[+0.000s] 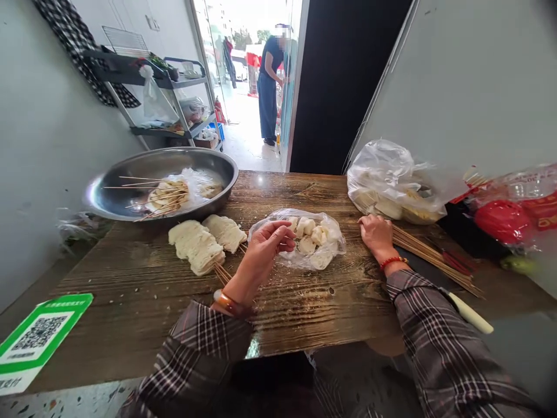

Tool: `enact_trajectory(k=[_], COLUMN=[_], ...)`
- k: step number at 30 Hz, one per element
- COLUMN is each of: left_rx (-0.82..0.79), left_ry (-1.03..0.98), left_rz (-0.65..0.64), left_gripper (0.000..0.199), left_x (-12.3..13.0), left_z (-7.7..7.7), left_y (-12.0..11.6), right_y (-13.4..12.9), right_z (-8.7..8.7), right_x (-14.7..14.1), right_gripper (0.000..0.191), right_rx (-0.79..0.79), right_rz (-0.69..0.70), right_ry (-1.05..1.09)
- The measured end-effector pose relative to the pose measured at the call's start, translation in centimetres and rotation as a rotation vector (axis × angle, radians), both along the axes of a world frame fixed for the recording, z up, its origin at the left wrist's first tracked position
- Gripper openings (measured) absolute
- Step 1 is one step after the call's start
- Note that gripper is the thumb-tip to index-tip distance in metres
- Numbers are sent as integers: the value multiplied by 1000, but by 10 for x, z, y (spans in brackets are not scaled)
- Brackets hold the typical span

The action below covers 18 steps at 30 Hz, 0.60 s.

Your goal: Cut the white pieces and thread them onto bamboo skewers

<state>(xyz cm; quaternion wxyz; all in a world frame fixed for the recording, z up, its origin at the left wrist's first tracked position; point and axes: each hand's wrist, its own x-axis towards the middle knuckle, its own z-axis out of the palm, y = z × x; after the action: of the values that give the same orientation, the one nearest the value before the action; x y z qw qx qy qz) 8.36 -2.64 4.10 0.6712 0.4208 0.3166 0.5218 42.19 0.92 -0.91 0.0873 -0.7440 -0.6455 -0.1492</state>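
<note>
Mid-bench: open plastic bag of white dough pieces (pixel 311 238), left hand (pixel 265 249) at its near-left rim, grip loosely curled and empty; right hand (pixel 376 232) closed over bamboo skewers (pixel 435 258), which run lengthwise toward the bench's right edge.

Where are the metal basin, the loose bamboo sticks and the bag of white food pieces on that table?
Metal basin (pixel 130 204), head view, on its bare inner wall.
Bamboo sticks (pixel 429 255), head view, mid-bundle beside the right hand (pixel 378 235).
Bag of white pieces (pixel 324 255), head view, on the plastic at its lower right.
</note>
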Motion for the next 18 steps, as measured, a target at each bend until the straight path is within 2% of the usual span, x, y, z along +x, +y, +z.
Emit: enact_trajectory(k=[2, 5, 8, 10, 13, 16, 18], left_rx=[-4, 9, 41, 65, 123, 259, 406], left_ry=[2, 5, 27, 56, 141, 350, 545], left_rz=[0, 15, 47, 66, 95, 136, 147], left_gripper=[47, 47, 47, 46, 42, 35, 30], left_x=[0, -1, -1, -1, -2, -1, 1], left_z=[-1, -2, -5, -8, -15, -22, -26], left_y=[0, 0, 1, 3, 8, 14, 15], right_y=[4, 8, 3, -7, -26, -40, -43], right_z=[11, 37, 66, 79, 85, 78, 70], right_x=[-12, -33, -57, -72, -90, -99, -100], right_gripper=[27, 29, 29, 29, 33, 46, 59], right_rx=[55, 160, 356, 413, 282, 128, 70], right_rz=[42, 118, 289, 373, 380, 346, 293], right_ry=[27, 81, 242, 343, 373, 315, 268])
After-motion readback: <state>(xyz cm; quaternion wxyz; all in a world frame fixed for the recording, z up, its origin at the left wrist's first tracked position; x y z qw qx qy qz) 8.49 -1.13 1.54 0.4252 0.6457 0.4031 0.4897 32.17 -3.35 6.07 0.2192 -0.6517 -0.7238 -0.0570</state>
